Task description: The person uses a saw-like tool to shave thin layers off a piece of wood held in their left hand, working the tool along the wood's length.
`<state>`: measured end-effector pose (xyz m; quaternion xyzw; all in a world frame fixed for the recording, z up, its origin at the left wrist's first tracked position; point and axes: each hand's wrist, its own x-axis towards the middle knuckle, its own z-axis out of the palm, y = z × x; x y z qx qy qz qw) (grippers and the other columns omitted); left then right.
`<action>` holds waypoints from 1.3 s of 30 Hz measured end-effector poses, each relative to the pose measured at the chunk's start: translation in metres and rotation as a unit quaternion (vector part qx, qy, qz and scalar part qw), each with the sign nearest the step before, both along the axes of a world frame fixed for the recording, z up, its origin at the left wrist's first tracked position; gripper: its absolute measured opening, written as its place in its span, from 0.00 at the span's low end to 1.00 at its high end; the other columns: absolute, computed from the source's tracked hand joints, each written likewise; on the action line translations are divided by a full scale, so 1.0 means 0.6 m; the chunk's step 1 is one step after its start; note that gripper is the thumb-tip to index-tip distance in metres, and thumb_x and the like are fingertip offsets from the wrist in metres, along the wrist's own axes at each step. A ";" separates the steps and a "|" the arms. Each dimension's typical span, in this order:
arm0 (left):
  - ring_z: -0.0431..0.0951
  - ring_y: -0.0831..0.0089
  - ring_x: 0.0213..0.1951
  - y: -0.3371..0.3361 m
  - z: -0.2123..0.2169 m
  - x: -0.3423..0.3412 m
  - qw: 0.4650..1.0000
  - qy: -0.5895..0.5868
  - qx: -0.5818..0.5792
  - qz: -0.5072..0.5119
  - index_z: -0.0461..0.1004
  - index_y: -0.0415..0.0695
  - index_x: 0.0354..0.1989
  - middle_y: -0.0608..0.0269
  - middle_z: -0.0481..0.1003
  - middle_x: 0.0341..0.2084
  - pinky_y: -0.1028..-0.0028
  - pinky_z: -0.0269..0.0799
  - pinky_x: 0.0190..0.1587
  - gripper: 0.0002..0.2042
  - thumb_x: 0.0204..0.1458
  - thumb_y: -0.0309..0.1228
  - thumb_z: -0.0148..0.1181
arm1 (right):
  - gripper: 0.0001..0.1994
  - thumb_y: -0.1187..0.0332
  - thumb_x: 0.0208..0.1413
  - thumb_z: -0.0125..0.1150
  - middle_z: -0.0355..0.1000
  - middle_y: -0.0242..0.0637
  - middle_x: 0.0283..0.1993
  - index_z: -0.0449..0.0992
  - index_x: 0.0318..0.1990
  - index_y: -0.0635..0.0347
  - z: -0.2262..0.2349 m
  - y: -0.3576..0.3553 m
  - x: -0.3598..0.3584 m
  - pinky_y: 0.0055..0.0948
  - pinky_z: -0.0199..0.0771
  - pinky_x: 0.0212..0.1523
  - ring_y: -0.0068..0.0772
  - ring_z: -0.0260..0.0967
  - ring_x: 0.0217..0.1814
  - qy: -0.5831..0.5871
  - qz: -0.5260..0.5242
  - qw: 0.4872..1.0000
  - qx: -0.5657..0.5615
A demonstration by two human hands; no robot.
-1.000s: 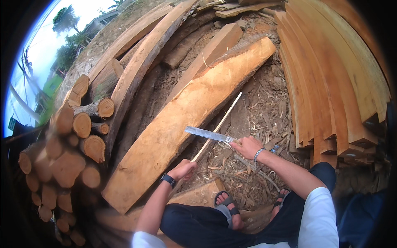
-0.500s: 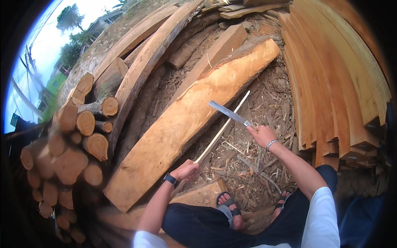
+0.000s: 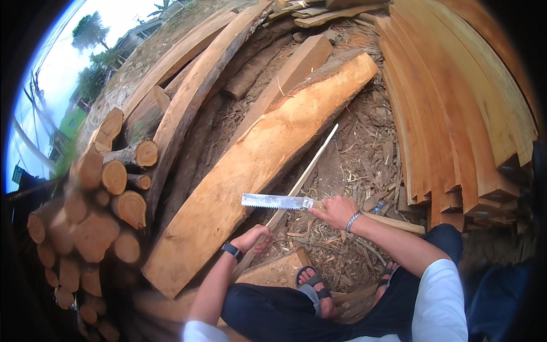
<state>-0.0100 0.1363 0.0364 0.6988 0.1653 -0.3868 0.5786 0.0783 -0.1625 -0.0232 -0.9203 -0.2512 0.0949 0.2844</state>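
My right hand (image 3: 337, 212) is closed round the pale wooden handle of a handsaw (image 3: 272, 201). Its long handle runs out past my wrist to the right, and its flat silver blade points left with the teeth along the lower edge. A thin, pale wooden stick (image 3: 314, 162) slants away up and to the right from my left hand (image 3: 254, 239), which grips it near its lower part. The blade lies across the stick a little beyond my left fist; whether they touch, I cannot tell. Behind the blade's tip is a broad, rough-sawn wooden slab (image 3: 239, 171).
Cut logs (image 3: 94, 233) are piled at the left, beside a long beam (image 3: 196, 94). Stacked planks (image 3: 450, 119) stand at the right. Wood chips and bark (image 3: 364, 154) litter the ground. A squared timber piece (image 3: 279, 265) lies by my sandalled feet.
The saw has come down toward me and swung so its blade now points left, its long handle showing. My right hand moved lower and slightly left; my left hand keeps its grip on the stick.
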 end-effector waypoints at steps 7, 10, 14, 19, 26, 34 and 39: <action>0.56 0.75 0.09 0.006 -0.002 0.000 0.999 0.004 -0.031 0.010 0.64 0.41 0.19 0.64 0.58 0.07 0.74 0.52 0.13 0.13 0.53 0.35 0.48 | 0.36 0.34 0.59 0.43 0.77 0.56 0.29 0.80 0.34 0.64 -0.002 -0.024 0.035 0.51 0.77 0.37 0.56 0.78 0.35 0.013 -0.046 0.998 0.031; 0.56 0.75 0.09 0.003 -0.001 -0.002 0.999 0.017 -0.033 0.026 0.64 0.41 0.20 0.64 0.58 0.07 0.74 0.52 0.14 0.13 0.53 0.35 0.47 | 0.36 0.34 0.60 0.43 0.77 0.57 0.30 0.80 0.34 0.64 0.003 -0.003 0.010 0.51 0.77 0.36 0.55 0.78 0.36 -0.012 0.013 1.000 0.001; 0.57 0.75 0.09 0.004 0.005 -0.003 0.998 0.034 -0.046 0.038 0.65 0.42 0.20 0.64 0.58 0.07 0.74 0.53 0.14 0.13 0.53 0.35 0.48 | 0.37 0.33 0.59 0.42 0.77 0.56 0.30 0.80 0.33 0.64 0.012 -0.054 0.083 0.51 0.77 0.37 0.57 0.78 0.36 0.073 -0.116 0.990 0.034; 0.57 0.75 0.09 0.012 -0.006 -0.001 0.999 0.005 -0.030 0.017 0.64 0.42 0.20 0.64 0.58 0.07 0.74 0.54 0.13 0.13 0.54 0.36 0.48 | 0.37 0.33 0.59 0.43 0.77 0.53 0.26 0.80 0.31 0.64 -0.003 -0.006 0.017 0.49 0.78 0.35 0.55 0.78 0.32 -0.015 -0.006 1.000 0.012; 0.57 0.75 0.08 -0.006 0.006 0.001 1.000 0.003 -0.026 0.008 0.64 0.41 0.20 0.65 0.58 0.07 0.74 0.54 0.13 0.12 0.53 0.34 0.48 | 0.36 0.34 0.59 0.43 0.76 0.54 0.26 0.80 0.30 0.63 -0.008 -0.072 0.100 0.49 0.78 0.35 0.54 0.78 0.33 0.038 -0.157 0.986 0.039; 0.57 0.76 0.09 -0.003 0.004 -0.002 0.998 0.009 -0.051 0.033 0.65 0.41 0.20 0.65 0.57 0.07 0.75 0.53 0.13 0.12 0.52 0.34 0.49 | 0.36 0.34 0.59 0.43 0.77 0.53 0.27 0.80 0.29 0.63 -0.004 -0.048 0.076 0.50 0.77 0.36 0.53 0.78 0.32 0.018 -0.098 0.995 0.031; 0.56 0.75 0.09 0.009 0.004 -0.005 0.999 0.024 -0.039 0.028 0.64 0.42 0.20 0.66 0.57 0.07 0.74 0.53 0.14 0.12 0.53 0.35 0.48 | 0.36 0.35 0.59 0.44 0.77 0.55 0.28 0.81 0.31 0.64 0.002 -0.022 0.035 0.51 0.76 0.36 0.55 0.77 0.33 0.037 -0.043 0.998 0.009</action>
